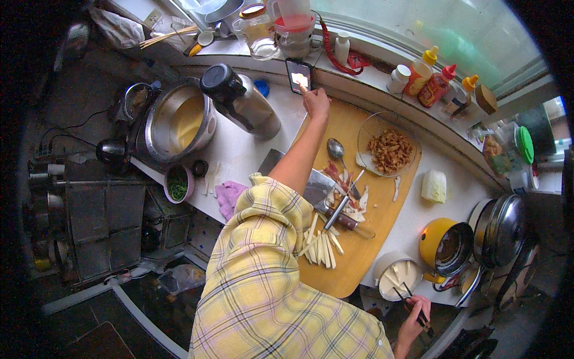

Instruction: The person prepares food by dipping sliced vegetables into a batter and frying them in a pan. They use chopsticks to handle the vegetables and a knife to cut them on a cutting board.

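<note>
My left hand (316, 101) reaches across the counter to a smartphone (299, 76) leaning on the window ledge. Its index finger touches the lit screen, and nothing is held. Low on the right, my right hand (418, 310) grips dark chopsticks (408, 294). Their tips dip into a white bowl (382, 268) of creamy batter with pale strips in it. Below my left arm is a wooden cutting board (354, 269). Cut pale strips (322, 249), a cleaver (319, 188) and a peeler (337, 212) lie there, among scraps of peel (343, 179).
A glass bowl of browned pieces (390, 150) and a spoon (335, 149) are on the board. A yellow pot (441, 247) stands near the batter. Left are a steel thermos (251, 107), a large metal pot (154, 130) and a bowl of chopped greens (177, 186). Bottles (437, 87) line the ledge.
</note>
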Action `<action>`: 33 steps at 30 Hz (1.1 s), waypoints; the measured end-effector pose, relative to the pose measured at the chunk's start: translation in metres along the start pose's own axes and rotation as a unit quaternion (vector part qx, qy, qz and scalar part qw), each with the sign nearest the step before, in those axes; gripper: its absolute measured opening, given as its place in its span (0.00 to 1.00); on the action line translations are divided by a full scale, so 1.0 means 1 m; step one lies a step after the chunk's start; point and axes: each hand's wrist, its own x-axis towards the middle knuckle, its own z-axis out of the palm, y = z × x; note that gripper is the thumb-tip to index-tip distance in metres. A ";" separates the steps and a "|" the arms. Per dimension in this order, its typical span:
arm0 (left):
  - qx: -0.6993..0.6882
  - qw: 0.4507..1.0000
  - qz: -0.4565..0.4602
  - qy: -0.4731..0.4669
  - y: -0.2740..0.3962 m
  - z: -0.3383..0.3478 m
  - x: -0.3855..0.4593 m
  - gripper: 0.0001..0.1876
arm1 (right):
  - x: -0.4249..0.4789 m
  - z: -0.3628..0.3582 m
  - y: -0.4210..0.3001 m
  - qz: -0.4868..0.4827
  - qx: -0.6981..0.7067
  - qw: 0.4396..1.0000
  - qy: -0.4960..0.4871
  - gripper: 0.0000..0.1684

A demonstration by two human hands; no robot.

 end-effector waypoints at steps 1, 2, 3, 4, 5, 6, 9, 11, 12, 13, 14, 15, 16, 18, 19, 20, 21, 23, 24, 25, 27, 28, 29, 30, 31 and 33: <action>-0.002 1.000 -0.002 -0.001 0.001 0.001 -0.002 0.43 | 0.000 0.000 0.001 -0.003 0.000 1.000 0.002 0.16; -0.005 1.000 -0.004 -0.002 0.002 0.002 -0.003 0.43 | 0.000 0.001 0.001 -0.006 0.001 1.000 0.004 0.16; -0.003 1.000 -0.003 -0.002 0.001 0.001 -0.002 0.43 | 0.001 0.001 -0.002 -0.007 0.004 1.000 0.002 0.16; 0.000 1.000 -0.003 -0.001 0.000 0.000 -0.001 0.43 | 0.002 0.001 -0.007 -0.008 0.007 1.000 0.000 0.16; 0.002 1.000 -0.003 -0.001 -0.001 -0.001 0.000 0.43 | 0.002 0.001 -0.009 -0.009 0.010 1.000 -0.002 0.15; -0.002 1.000 0.002 -0.006 0.000 0.000 -0.001 0.43 | 0.002 0.001 -0.009 -0.012 0.007 1.000 -0.002 0.15; -0.017 1.000 0.011 -0.008 0.000 0.001 -0.001 0.42 | 0.002 0.000 -0.005 -0.020 0.001 1.000 -0.003 0.15; -0.035 0.999 0.009 0.011 -0.004 -0.001 0.004 0.42 | 0.002 0.000 -0.003 -0.027 0.007 1.000 -0.004 0.14; -0.035 0.999 0.001 0.015 -0.005 -0.001 0.004 0.42 | 0.001 0.000 -0.002 -0.011 0.015 1.000 -0.003 0.15; -0.034 0.999 -0.007 0.020 -0.005 -0.001 0.003 0.42 | 0.000 0.000 0.000 0.005 0.023 1.000 -0.003 0.15; -0.034 0.999 -0.014 0.026 -0.006 -0.001 0.002 0.42 | -0.001 0.000 0.001 0.021 0.031 0.999 -0.002 0.15; -0.035 0.999 -0.026 0.023 -0.006 -0.003 0.001 0.41 | -0.001 0.000 -0.001 0.027 0.037 0.999 -0.003 0.15; -0.036 0.998 -0.038 0.022 -0.007 -0.005 0.000 0.40 | -0.001 0.000 -0.003 0.033 0.044 0.998 -0.004 0.15; -0.040 0.998 -0.054 0.009 -0.005 -0.009 -0.009 0.37 | 0.000 -0.001 -0.004 0.011 0.020 1.000 -0.009 0.15; -0.043 0.997 -0.058 -0.002 -0.004 -0.012 -0.017 0.35 | 0.001 -0.003 -0.003 -0.016 -0.010 1.000 -0.014 0.15; -0.045 0.997 -0.062 -0.012 -0.003 -0.016 -0.026 0.34 | 0.002 -0.004 -0.002 -0.044 -0.040 0.998 -0.018 0.15; -0.043 0.997 -0.065 -0.023 0.000 -0.021 -0.035 0.32 | 0.001 -0.003 -0.002 -0.022 -0.007 1.000 -0.011 0.14; -0.041 0.995 -0.074 -0.050 0.005 -0.026 -0.061 0.29 | -0.002 -0.001 -0.002 0.023 0.056 0.998 0.009 0.13; -0.046 0.994 -0.069 -0.066 0.008 -0.033 -0.075 0.28 | -0.003 -0.002 -0.003 0.021 0.043 0.999 0.001 0.12; -0.051 0.993 -0.064 -0.084 0.010 -0.038 -0.091 0.27 | -0.003 -0.004 -0.004 0.019 0.029 0.999 -0.006 0.12; -0.040 0.989 -0.051 -0.130 0.016 -0.053 -0.126 0.25 | -0.004 -0.008 -0.006 -0.007 0.004 1.000 -0.013 0.11; -0.024 0.986 -0.042 -0.160 0.019 -0.060 -0.145 0.24 | -0.005 -0.009 -0.007 -0.031 -0.006 0.999 -0.008 0.12; -0.008 0.981 -0.033 -0.192 0.022 -0.066 -0.161 0.23 | -0.006 -0.011 -0.007 -0.054 -0.017 0.998 -0.003 0.12; 0.003 0.975 -0.031 -0.220 0.024 -0.076 -0.176 0.22 | -0.010 -0.012 -0.010 -0.041 0.017 0.999 0.009 0.10; 0.010 0.966 -0.036 -0.256 0.021 -0.085 -0.196 0.20 | -0.012 -0.014 -0.010 -0.044 0.023 0.999 0.020 0.10; -0.046 0.949 -0.074 -0.302 0.032 -0.105 -0.237 0.16 | -0.014 -0.023 -0.008 -0.038 0.021 0.998 0.043 0.10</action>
